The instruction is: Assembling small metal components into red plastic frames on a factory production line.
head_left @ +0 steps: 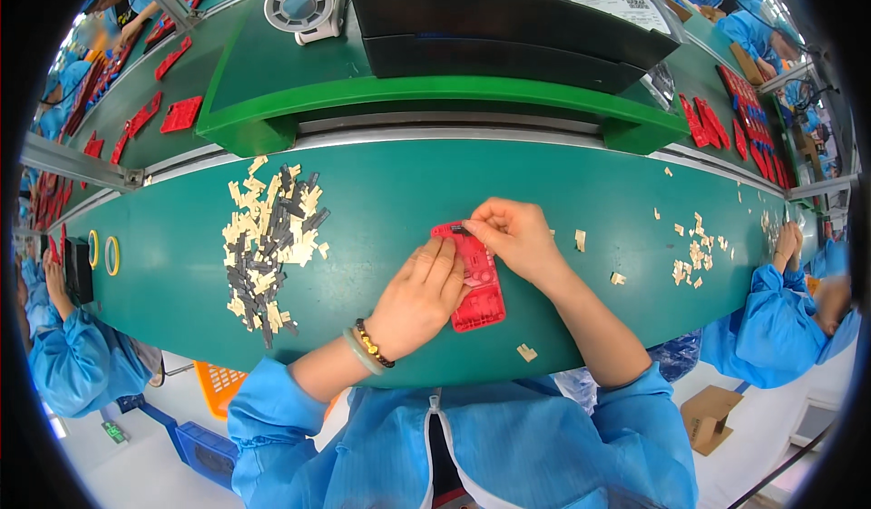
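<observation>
A red plastic shell [481, 308] with moulded ribs and recesses lies on the green table, tilted slightly. My left hand [415, 293] is closed over its left side, holding it steady with the fingers across the upper part. At the shell's top end, my right hand [519, 239] pinches a small black strip [459, 230] against the edge; the fingertips partly cover it. To the left is a heap of black strips and cream-coloured pieces [272, 237]. A few loose cream pieces [581, 239] lie to the right of my right hand.
A green-edged shelf [435, 90] spans the far side, carrying a black bin [508, 37] and a white fan [307, 5]. Yellow tape rings [112, 256] sit at far left. More cream pieces [697, 253] are scattered at right. Co-workers in blue sit at both sides.
</observation>
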A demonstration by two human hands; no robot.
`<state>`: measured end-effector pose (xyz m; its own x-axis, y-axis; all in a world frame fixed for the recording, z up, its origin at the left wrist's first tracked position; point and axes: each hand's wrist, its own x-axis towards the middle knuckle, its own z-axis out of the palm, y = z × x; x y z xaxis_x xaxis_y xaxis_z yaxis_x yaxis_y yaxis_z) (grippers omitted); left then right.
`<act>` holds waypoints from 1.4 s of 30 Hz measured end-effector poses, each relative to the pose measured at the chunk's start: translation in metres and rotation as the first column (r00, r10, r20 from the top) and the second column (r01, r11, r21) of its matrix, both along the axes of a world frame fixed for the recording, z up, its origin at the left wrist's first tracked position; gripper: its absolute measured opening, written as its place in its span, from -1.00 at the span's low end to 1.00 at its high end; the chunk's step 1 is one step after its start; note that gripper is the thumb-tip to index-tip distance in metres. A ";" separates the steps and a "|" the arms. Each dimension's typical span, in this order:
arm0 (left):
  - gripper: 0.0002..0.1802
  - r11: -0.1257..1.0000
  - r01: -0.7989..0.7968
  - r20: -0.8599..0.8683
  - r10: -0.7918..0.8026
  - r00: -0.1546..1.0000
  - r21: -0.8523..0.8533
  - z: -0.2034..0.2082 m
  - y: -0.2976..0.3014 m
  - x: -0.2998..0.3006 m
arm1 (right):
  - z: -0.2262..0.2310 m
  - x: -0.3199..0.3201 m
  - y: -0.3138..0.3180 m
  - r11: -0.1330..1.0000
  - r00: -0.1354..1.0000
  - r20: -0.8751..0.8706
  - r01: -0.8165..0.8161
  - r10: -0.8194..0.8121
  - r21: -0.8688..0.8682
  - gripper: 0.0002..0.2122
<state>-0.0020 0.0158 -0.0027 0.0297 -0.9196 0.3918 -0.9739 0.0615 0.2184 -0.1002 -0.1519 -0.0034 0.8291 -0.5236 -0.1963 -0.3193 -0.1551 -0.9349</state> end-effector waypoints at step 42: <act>-0.56 0.990 -0.122 -0.004 0.123 0.992 0.073 0.014 -0.034 -0.005 | 0.009 -0.118 -0.050 0.547 0.968 0.091 0.209 -0.236 -0.811 -0.83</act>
